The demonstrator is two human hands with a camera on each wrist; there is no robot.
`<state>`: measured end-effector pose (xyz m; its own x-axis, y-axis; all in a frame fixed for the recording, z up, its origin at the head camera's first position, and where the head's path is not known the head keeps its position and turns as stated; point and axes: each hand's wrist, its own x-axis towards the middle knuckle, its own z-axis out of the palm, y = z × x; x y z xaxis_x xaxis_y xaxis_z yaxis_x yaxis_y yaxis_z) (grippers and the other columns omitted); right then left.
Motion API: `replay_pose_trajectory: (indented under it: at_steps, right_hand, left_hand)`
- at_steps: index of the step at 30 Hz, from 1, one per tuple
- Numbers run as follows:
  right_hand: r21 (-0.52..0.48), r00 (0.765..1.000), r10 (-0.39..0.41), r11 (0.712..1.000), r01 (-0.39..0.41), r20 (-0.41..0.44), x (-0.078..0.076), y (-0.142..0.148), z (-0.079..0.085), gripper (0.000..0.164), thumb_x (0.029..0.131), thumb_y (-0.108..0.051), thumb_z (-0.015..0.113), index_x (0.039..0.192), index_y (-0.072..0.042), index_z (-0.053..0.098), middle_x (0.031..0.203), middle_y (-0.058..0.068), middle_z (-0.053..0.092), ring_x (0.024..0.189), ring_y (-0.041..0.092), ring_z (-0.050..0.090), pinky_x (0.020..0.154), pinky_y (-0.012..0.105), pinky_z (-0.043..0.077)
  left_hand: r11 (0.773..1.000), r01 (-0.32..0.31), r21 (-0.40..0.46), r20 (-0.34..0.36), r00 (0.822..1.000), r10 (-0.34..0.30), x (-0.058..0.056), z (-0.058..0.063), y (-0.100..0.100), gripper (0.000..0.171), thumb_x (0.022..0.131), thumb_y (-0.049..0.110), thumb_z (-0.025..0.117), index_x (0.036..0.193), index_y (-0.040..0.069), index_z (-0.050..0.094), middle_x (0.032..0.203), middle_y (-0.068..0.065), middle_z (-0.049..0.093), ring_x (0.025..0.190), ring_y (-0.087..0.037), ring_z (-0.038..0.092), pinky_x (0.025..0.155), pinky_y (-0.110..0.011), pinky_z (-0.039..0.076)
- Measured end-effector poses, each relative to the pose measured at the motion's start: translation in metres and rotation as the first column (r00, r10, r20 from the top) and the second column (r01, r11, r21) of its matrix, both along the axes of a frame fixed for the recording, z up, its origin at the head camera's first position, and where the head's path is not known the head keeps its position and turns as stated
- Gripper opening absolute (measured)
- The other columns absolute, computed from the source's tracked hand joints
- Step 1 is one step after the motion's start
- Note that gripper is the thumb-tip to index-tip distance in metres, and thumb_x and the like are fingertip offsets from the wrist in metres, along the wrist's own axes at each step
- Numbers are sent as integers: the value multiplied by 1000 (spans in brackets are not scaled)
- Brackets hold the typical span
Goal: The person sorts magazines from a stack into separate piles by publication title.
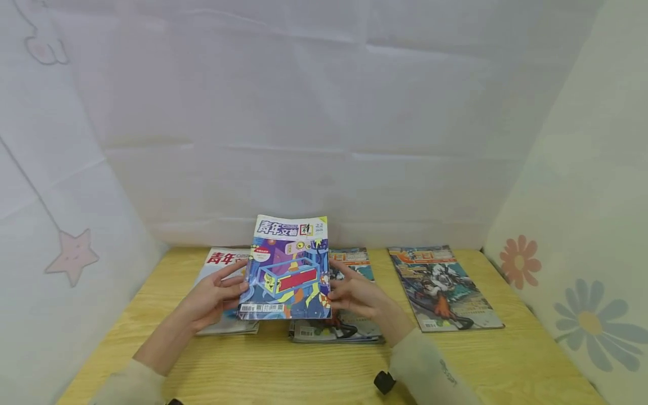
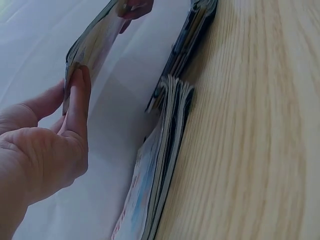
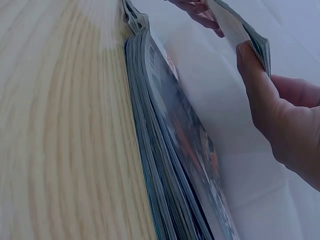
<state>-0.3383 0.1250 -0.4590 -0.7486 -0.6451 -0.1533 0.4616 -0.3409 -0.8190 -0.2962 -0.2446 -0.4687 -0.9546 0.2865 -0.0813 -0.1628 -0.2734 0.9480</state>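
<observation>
Both hands hold a purple and blue magazine (image 1: 288, 275) raised above the table, its cover facing the head camera. My left hand (image 1: 215, 295) pinches its left edge, and my right hand (image 1: 356, 292) grips the right edge. In the left wrist view, the left hand (image 2: 50, 145) has fingers and thumb on either side of the magazine. The right wrist view shows the right hand (image 3: 280, 110) pinching the opposite edge. Behind the left hand lies a white magazine with red title (image 1: 223, 323). A stack of dark-covered magazines (image 1: 324, 333) lies partly hidden beneath the right hand.
Another dark-covered magazine (image 1: 440, 289) lies on the right of the wooden table (image 1: 273, 371). A white cloth backdrop (image 1: 314, 112) rises behind the table's far edge, with flower and star prints on the side cloths.
</observation>
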Motion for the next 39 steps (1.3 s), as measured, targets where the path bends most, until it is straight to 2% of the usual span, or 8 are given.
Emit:
replay_pose_trajectory:
  at_steps: [7,11,19,22,24,28,31,39]
  right_hand:
    - [-39,999,9,999,-10,-35,-2,-29,-4,92,90,23,46,163,-27,21,148,26,46,119,40,58,91,50,53]
    - [-55,999,-10,998,8,-31,-4,-49,-10,93,89,25,45,163,-27,22,144,28,48,120,43,58,93,55,51]
    - [-27,999,-47,998,48,13,-5,-90,-24,92,88,26,42,163,-24,25,141,28,50,110,35,60,93,55,50]
    - [-23,997,-50,998,52,53,-3,-106,-27,93,86,27,40,164,-21,23,139,28,51,96,27,60,95,57,49]
    - [-22,996,-48,999,49,76,-3,-116,-30,95,84,28,39,164,-20,21,137,29,52,94,26,60,95,59,48]
    - [-21,991,-60,998,63,124,-1,-136,-38,98,80,30,38,164,-17,19,132,31,55,110,38,63,97,64,45]
    - [0,986,-74,997,75,147,0,-147,-43,100,77,32,37,164,-13,18,129,31,57,118,46,58,97,66,43]
    - [39,979,-100,995,95,176,0,-166,-49,101,73,33,35,163,-8,16,131,28,58,120,47,57,99,67,41]
  left_hand:
    - [999,-26,-29,-5,1000,26,-8,-12,-28,71,100,1,62,162,12,28,128,-12,64,103,-26,69,87,-42,57]
    - [998,-35,-52,23,999,37,-13,-21,-45,69,100,1,62,161,13,30,128,-11,63,105,-25,68,90,-42,56]
    - [987,-46,-155,71,996,58,-17,-29,-78,72,99,2,64,162,12,30,128,-10,64,106,-25,67,90,-44,55]
    - [971,-56,-233,93,992,80,-14,-26,-92,74,98,4,67,162,9,29,130,-11,64,104,-26,68,86,-42,57]
    - [950,-63,-307,100,990,98,-13,-24,-102,75,97,6,68,161,8,29,131,-11,64,100,-26,68,80,-38,59]
    - [910,-63,-409,101,988,113,-10,-23,-115,74,97,8,69,160,3,29,130,-16,65,97,-27,70,74,-36,59]
    - [896,-44,-443,117,987,107,-8,-23,-121,75,96,5,69,158,-3,28,127,-21,65,96,-29,70,77,-41,59]
    - [859,-10,-512,138,986,93,-4,-16,-131,74,95,3,68,156,-8,27,125,-25,64,96,-31,70,81,-46,58]
